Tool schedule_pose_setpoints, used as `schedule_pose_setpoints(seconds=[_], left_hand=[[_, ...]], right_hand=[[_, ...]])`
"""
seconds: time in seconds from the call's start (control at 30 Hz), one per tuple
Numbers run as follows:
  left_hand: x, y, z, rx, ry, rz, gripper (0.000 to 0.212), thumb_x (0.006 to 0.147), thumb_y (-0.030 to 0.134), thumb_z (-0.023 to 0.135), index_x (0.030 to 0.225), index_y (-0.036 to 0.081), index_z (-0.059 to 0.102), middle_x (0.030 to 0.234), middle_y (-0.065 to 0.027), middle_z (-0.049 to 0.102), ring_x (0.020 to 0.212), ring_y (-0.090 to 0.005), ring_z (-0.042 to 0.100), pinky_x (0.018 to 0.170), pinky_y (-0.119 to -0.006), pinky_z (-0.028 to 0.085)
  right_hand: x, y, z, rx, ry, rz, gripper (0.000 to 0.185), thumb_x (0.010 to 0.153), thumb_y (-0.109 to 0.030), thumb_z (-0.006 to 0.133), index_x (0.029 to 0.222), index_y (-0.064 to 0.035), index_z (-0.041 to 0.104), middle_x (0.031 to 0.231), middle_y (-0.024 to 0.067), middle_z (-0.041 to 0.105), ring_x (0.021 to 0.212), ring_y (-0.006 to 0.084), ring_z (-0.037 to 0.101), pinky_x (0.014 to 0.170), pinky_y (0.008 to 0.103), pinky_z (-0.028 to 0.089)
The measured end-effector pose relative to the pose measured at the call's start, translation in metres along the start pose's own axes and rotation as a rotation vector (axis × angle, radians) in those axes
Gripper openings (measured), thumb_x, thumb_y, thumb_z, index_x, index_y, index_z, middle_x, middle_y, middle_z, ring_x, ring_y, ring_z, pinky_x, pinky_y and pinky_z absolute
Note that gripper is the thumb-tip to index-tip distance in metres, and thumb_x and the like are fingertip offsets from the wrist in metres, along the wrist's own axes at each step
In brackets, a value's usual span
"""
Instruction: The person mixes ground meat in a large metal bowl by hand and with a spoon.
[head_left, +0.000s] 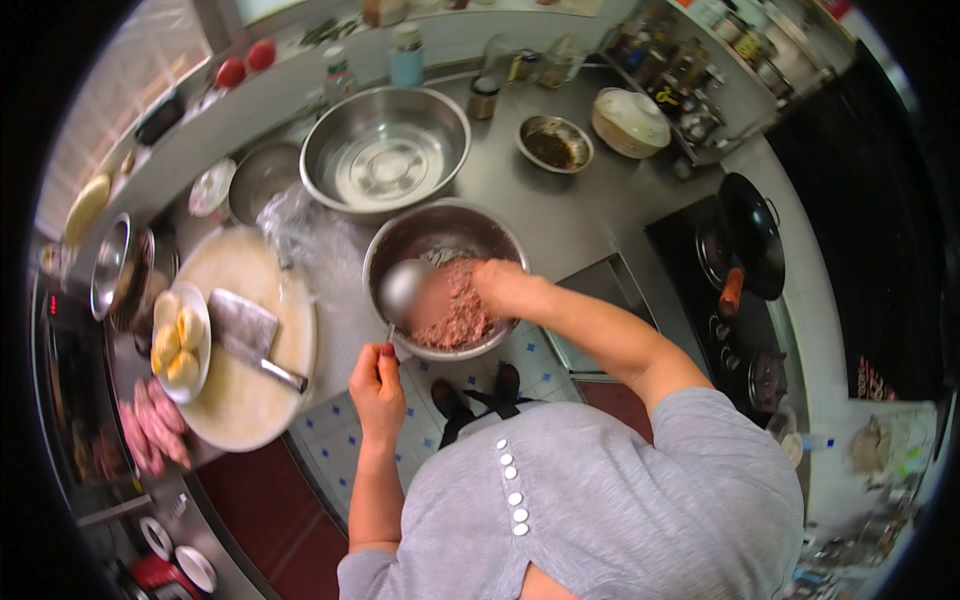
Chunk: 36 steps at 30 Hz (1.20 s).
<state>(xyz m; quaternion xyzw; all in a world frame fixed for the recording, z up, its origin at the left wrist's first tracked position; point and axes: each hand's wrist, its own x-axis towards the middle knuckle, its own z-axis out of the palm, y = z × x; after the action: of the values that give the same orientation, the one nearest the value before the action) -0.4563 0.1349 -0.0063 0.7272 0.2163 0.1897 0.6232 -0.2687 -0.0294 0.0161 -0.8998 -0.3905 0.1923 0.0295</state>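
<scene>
A deep metal bowl holds pink ground meat, with some greyish matter at its far side. My left hand is closed round the handle of a metal ladle, whose round bowl hangs over the left part of the meat bowl. Part of that area is blurred. My right hand reaches over the bowl's right rim into the meat; its fingers are hidden, so whether they grip anything cannot be told. Behind the meat bowl stands a larger, wide metal basin.
On the left a round cutting board bears a cleaver and a plate of pale yellow pieces. Crumpled clear plastic lies beside it. A small bowl of dark sauce stands behind; a wok sits on the right stove.
</scene>
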Motion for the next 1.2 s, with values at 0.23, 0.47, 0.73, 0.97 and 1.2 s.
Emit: schedule_pose_setpoints(seconds=[0.23,0.47,0.73,0.97,1.2], left_hand=[[0.016,0.028,0.014,-0.181,-0.168,-0.011,0.024,0.096,0.018,0.045,0.076,0.005,0.048,0.052,0.005,0.036,0.042,-0.0026,0.032,0.037,-0.02,0.026],[-0.002,0.06,0.029,-0.327,-0.26,-0.007,0.02,0.097,0.02,0.039,0.083,0.008,0.045,0.063,0.0049,0.035,0.045,-0.0018,0.028,0.036,-0.018,0.021],[-0.139,0.097,0.111,-0.331,-0.595,0.111,0.024,0.097,0.026,0.044,0.08,0.009,0.044,0.052,0.0061,0.027,0.041,-0.0017,0.023,0.035,-0.019,0.017],[-0.348,0.102,0.201,-0.366,-1.262,-0.253,0.023,0.096,0.029,0.045,0.08,0.012,0.045,0.052,0.0062,0.024,0.041,-0.0037,0.019,0.037,-0.021,0.016],[-0.57,0.14,0.318,-0.295,-2.027,-1.007,0.034,0.095,0.038,0.042,0.072,0.014,0.038,0.052,0.0045,0.023,0.042,-0.0074,0.019,0.036,-0.023,0.017]], right_hand=[[-0.021,0.004,0.021,0.17,0.225,0.039,0.022,0.072,-0.004,0.056,0.092,0.0031,0.051,0.082,0.0263,0.061,0.077,0.0396,0.062,0.064,0.0453,0.051],[-0.086,-0.015,-0.007,0.878,0.715,0.036,0.026,0.078,-0.011,0.055,0.101,0.0017,0.056,0.087,0.0216,0.062,0.082,0.0374,0.061,0.072,0.0395,0.049],[-0.319,0.011,0.057,1.429,0.789,0.162,0.016,0.088,-0.009,0.053,0.098,0.0026,0.057,0.084,0.0074,0.063,0.074,0.013,0.061,0.066,0.0257,0.051],[-0.607,-0.038,0.21,1.673,1.192,0.638,0.021,0.089,-0.017,0.055,0.104,-0.0028,0.06,0.093,0.0081,0.065,0.082,0.0138,0.063,0.071,0.0265,0.051],[-0.821,-0.124,0.32,1.889,1.849,1.028,0.018,0.085,-0.012,0.054,0.1,-0.0063,0.062,0.086,0.0019,0.063,0.074,0.0093,0.057,0.066,0.025,0.046]])
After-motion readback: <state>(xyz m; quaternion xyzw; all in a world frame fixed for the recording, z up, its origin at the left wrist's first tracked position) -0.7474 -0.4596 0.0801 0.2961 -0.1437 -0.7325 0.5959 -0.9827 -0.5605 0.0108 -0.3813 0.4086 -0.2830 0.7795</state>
